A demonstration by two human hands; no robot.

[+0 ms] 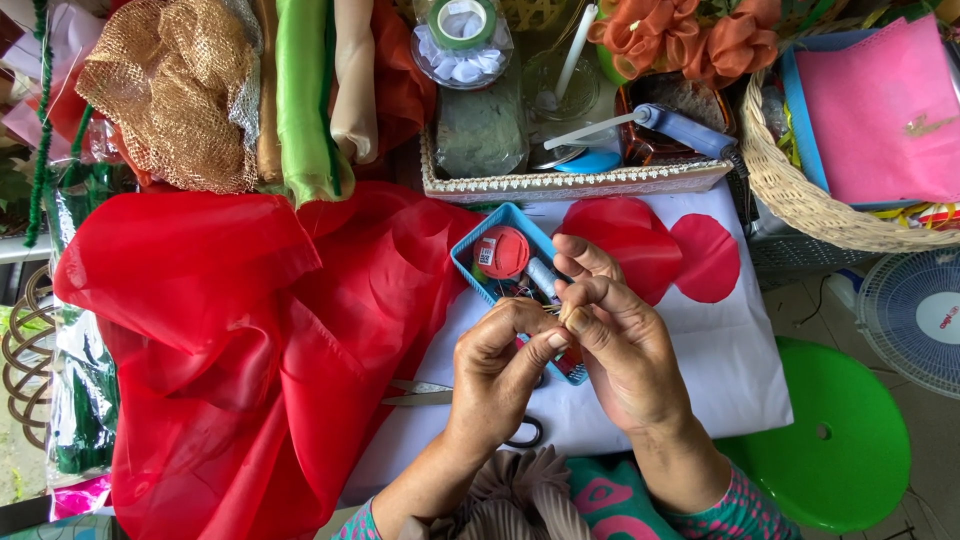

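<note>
My left hand and my right hand meet fingertip to fingertip over the white work sheet, pinching something too small to make out, perhaps a needle or thread. Just behind them sits a small blue basket holding a red spool of thread and other small sewing items. Two round red fabric cutouts lie on the sheet beyond my right hand. A pair of scissors lies under my left wrist. A large piece of sheer red fabric spreads to the left.
A white-rimmed tray at the back holds tape rolls, a glass and a blue glue gun. A wicker basket with pink paper stands at right. Gold mesh and fabric rolls lie back left. A green stool and fan are at right.
</note>
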